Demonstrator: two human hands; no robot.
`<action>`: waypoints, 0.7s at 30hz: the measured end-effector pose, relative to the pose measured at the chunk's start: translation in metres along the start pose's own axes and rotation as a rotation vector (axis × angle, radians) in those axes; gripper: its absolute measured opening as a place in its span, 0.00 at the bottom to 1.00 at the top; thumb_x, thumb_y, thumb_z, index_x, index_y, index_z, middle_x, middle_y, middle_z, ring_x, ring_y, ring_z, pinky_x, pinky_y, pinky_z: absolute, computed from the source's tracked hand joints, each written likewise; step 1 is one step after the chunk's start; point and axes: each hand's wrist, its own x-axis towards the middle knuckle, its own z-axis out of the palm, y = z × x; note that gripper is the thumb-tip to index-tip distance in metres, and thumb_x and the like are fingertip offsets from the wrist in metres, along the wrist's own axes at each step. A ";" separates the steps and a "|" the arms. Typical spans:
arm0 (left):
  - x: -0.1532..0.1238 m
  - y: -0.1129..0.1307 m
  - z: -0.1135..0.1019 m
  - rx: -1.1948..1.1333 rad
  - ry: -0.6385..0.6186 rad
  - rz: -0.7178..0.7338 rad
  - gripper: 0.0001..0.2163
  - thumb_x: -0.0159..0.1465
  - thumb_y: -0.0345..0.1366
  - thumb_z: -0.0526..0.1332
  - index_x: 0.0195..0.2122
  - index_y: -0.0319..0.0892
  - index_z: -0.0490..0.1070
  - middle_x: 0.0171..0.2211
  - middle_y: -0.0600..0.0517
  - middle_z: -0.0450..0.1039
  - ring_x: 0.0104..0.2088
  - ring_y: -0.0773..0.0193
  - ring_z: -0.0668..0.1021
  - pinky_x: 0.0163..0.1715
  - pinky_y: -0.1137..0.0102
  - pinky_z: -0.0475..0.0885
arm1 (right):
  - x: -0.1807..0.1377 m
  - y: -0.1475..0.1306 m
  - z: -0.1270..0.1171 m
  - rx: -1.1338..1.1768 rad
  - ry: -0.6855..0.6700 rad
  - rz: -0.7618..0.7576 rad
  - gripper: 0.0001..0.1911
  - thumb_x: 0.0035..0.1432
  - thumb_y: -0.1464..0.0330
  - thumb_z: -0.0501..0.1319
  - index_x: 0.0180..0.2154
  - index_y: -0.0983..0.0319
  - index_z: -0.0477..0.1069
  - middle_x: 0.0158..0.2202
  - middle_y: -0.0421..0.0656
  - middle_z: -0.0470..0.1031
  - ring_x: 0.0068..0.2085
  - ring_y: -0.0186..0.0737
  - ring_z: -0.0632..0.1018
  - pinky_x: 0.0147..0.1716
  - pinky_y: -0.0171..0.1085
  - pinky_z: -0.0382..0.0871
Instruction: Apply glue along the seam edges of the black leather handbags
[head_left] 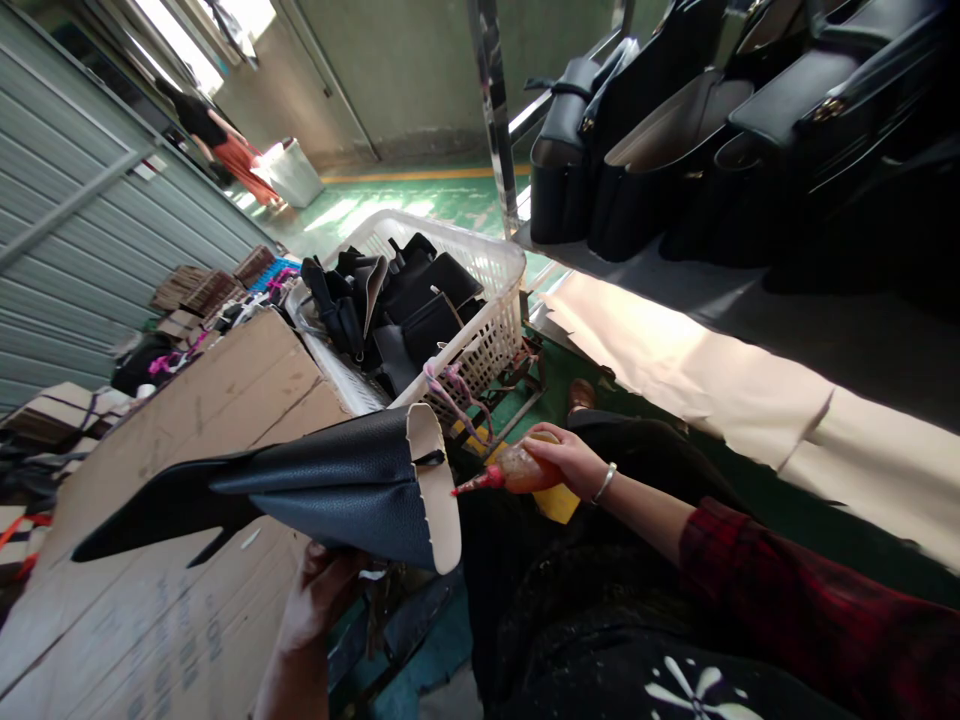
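My left hand (pixel 319 595) grips from below a folded piece of black leather (pixel 330 485) with a pale inner edge, held over a cardboard sheet (pixel 187 600). My right hand (pixel 570 460) is wrapped round a small squeeze bottle of amber glue (pixel 517 470). The bottle's red nozzle points left, almost touching the leather's pale edge. A bracelet sits on my right wrist, and a red plaid sleeve covers the forearm.
A white plastic basket (pixel 491 330) full of black leather parts stands behind the cardboard. Finished black bags (pixel 675 140) line a shelf at upper right, above pale paper sheets (pixel 697 360). A person (pixel 221 140) stands far off on the green floor.
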 end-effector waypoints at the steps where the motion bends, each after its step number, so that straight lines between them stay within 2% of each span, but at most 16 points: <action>1: -0.001 0.000 0.001 -0.010 0.012 0.009 0.12 0.39 0.33 0.74 0.15 0.40 0.69 0.16 0.54 0.67 0.19 0.67 0.69 0.20 0.73 0.66 | -0.003 0.000 0.000 0.021 -0.010 0.019 0.24 0.36 0.53 0.74 0.30 0.62 0.72 0.28 0.41 0.75 0.30 0.39 0.75 0.33 0.38 0.68; 6: -0.003 -0.003 -0.001 0.009 0.028 -0.014 0.11 0.42 0.32 0.74 0.18 0.40 0.70 0.18 0.54 0.68 0.22 0.65 0.71 0.23 0.72 0.68 | -0.011 0.001 0.002 0.063 -0.054 0.099 0.25 0.34 0.54 0.75 0.31 0.63 0.72 0.28 0.41 0.75 0.30 0.39 0.75 0.31 0.38 0.67; 14: -0.001 -0.002 -0.004 0.008 -0.016 0.014 0.10 0.41 0.32 0.73 0.17 0.40 0.70 0.17 0.54 0.67 0.20 0.67 0.69 0.20 0.73 0.66 | 0.008 -0.006 0.003 0.083 0.096 -0.040 0.26 0.34 0.52 0.75 0.29 0.62 0.71 0.27 0.40 0.75 0.29 0.38 0.74 0.31 0.37 0.67; 18: 0.003 -0.005 -0.005 -0.004 -0.017 0.059 0.11 0.40 0.33 0.74 0.17 0.40 0.71 0.17 0.54 0.68 0.20 0.65 0.70 0.21 0.71 0.67 | 0.014 -0.009 0.008 0.150 0.094 -0.052 0.27 0.32 0.52 0.75 0.30 0.62 0.71 0.26 0.39 0.74 0.27 0.37 0.73 0.28 0.36 0.66; 21: 0.004 -0.007 -0.007 0.013 -0.030 0.026 0.12 0.41 0.32 0.74 0.16 0.40 0.69 0.16 0.54 0.66 0.21 0.65 0.70 0.22 0.71 0.68 | 0.012 -0.005 0.010 0.134 0.069 -0.039 0.26 0.34 0.53 0.75 0.30 0.62 0.71 0.27 0.40 0.75 0.28 0.37 0.74 0.30 0.36 0.67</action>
